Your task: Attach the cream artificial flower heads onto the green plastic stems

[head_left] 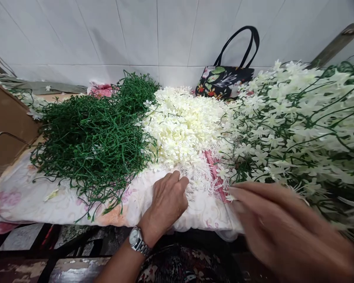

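The right hand (283,226) is appearing blurred beside the flowered stems (273,140), fingers together; whether it is gripping anything cannot be told. The left hand (170,196) is lying, fingers curled, at the near edge of the white petals (185,129), its grip likewise hidden. Green stems (91,131) are lying left of these; a bag (221,81) is standing behind.

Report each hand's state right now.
Left hand: curled closed by the white petal pile; whether it holds anything is unclear.
Right hand: blurred; open or closed cannot be told.
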A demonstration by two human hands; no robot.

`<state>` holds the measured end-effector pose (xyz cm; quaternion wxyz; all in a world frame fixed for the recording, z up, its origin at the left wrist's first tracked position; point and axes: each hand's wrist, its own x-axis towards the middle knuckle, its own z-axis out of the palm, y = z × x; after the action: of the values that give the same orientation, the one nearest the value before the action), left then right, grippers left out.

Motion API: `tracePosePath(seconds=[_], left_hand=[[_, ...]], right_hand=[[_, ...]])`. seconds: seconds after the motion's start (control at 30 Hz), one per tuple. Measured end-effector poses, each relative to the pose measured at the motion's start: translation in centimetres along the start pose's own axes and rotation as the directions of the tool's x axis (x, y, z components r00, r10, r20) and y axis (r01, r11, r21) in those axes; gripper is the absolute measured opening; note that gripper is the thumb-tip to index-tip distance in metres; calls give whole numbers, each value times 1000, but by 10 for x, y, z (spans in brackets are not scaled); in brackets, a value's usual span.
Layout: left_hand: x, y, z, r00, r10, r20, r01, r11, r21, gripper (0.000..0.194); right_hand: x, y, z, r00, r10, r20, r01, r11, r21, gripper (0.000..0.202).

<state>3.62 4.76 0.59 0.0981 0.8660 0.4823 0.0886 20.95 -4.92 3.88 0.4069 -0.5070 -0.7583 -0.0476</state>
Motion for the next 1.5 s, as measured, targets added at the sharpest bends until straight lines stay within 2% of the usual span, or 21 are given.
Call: tracePosePath(seconds=[0.1, 0.17, 0.23, 0.3, 0.43, 0.53, 0.73, 0.83, 0.93, 1.0, 1.07, 1.17, 1.23, 1.37, 1.5], left_hand=[[-3, -5, 2, 996, -41, -79, 28, 988, -154, 24], [-7, -9, 1, 986, -81, -149, 28, 944, -330, 22], [-12, -12, -2, 973, -112, -201, 4, 882, -472, 19], [-17, -12, -5, 966, -127, -227, -13, 846, -533, 18], [-28, -7, -8, 952, -141, -270, -29, 840, -542, 17], [-38, -6, -7, 941, -153, -303, -14, 875, -484, 18], [-50, -11, -12, 970, -14, -242, -101, 883, -458, 27], [-46, -16, -21, 975, 70, -210, -167, 856, -490, 26], [-30, -23, -29, 983, 69, -169, -147, 849, -508, 21], [-15, -25, -33, 976, -50, -213, -44, 909, -415, 21], [2, -25, -34, 970, -154, -187, 102, 959, -263, 23], [22, -19, -33, 960, -261, -104, 257, 965, -47, 23], [29, -16, -30, 955, -290, -63, 291, 957, 9, 22], [28, -17, -27, 943, -316, -105, 308, 947, -89, 19], [16, -24, -29, 919, -330, -214, 229, 892, -390, 17]], right_hand=[[21, 5, 37, 995, -14, 101, 15, 1000, -3, 13], [23, 7, 57, 991, 37, 131, -48, 995, 82, 16], [21, 8, 68, 984, 82, 159, -106, 983, 152, 17], [20, 7, 74, 976, 113, 187, -153, 965, 215, 19], [23, 2, 77, 949, 141, 283, -236, 911, 337, 11], [24, -1, 80, 917, 145, 370, -290, 882, 372, 16], [23, -1, 80, 842, 172, 511, -437, 774, 459, 15], [26, 2, 77, 863, 171, 475, -430, 743, 513, 16], [29, 8, 75, 922, 158, 354, -326, 808, 491, 17], [31, 12, 75, 961, 146, 236, -240, 866, 439, 15], [31, 15, 77, 981, 133, 143, -180, 901, 396, 13], [31, 18, 81, 991, 113, 70, -131, 920, 369, 12], [31, 18, 83, 994, 98, 49, -110, 924, 366, 11], [30, 18, 85, 996, 82, 27, -86, 926, 369, 12], [29, 18, 83, 994, 99, 36, -105, 923, 371, 12]])
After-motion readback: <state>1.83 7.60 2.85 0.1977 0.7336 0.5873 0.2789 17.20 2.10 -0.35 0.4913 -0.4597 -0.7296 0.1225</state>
